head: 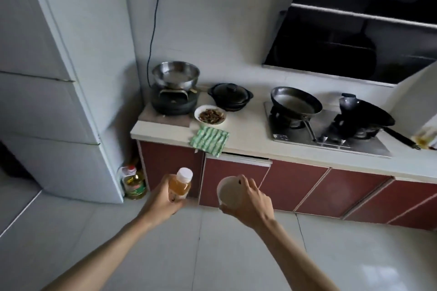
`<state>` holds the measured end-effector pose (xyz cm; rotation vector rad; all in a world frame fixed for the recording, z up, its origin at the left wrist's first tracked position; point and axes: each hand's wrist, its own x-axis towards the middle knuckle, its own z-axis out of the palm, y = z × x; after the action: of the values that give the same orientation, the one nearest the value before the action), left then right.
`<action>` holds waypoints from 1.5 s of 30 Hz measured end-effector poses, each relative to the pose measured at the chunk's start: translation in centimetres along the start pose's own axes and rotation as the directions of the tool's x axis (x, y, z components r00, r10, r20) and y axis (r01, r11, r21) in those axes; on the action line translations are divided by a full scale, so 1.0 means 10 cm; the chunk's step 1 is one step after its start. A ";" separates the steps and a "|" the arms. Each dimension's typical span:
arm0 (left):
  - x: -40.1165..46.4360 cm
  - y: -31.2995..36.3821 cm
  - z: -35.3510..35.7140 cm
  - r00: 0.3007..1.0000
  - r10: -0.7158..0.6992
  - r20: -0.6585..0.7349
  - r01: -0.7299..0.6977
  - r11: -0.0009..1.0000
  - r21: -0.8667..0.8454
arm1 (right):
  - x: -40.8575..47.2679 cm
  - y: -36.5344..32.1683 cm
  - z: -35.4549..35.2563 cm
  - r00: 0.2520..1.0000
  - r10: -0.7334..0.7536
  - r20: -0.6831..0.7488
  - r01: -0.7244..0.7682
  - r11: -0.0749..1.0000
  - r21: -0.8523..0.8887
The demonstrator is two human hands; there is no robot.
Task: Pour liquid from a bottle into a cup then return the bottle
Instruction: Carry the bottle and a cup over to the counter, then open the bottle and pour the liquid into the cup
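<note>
My left hand (163,198) grips a small clear bottle (181,184) of amber liquid. The bottle is upright and its white cap is on. My right hand (250,201) holds a white cup (229,192) by its rim and side, with the mouth tilted toward me. The cup's inside looks pale and I cannot tell whether it holds liquid. Both are held in the air in front of the red cabinet doors (236,179), about a hand's width apart, below the counter's edge.
The white counter (246,130) carries a steel basin on a black cooker (175,92), a lidded black pot (230,97), a plate of food (210,114), a green cloth (209,140) and a stove (319,130) with two pans. An oil jug (133,183) stands on the floor beside the fridge (59,101).
</note>
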<state>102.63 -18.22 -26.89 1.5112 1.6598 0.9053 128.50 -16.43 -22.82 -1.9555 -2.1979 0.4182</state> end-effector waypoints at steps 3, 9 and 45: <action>0.12 -0.26 -0.37 0.996 -0.058 -0.070 0.058 0.998 0.005 | 0.40 -0.42 0.18 0.996 -0.072 0.051 0.072 0.997 -0.009; 0.52 -0.69 -0.77 0.969 -0.178 -0.171 0.174 0.984 -0.036 | 1.31 -1.02 0.59 0.969 -0.203 0.142 0.202 0.979 0.022; 4.78 -2.34 -1.67 0.999 -0.032 0.043 0.029 0.997 0.073 | 5.05 -2.37 1.80 0.927 0.214 0.308 -0.213 0.976 -0.039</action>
<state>73.20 27.15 -40.64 1.5387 1.6956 0.7978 94.23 29.51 -35.28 -2.2772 -2.1599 0.8046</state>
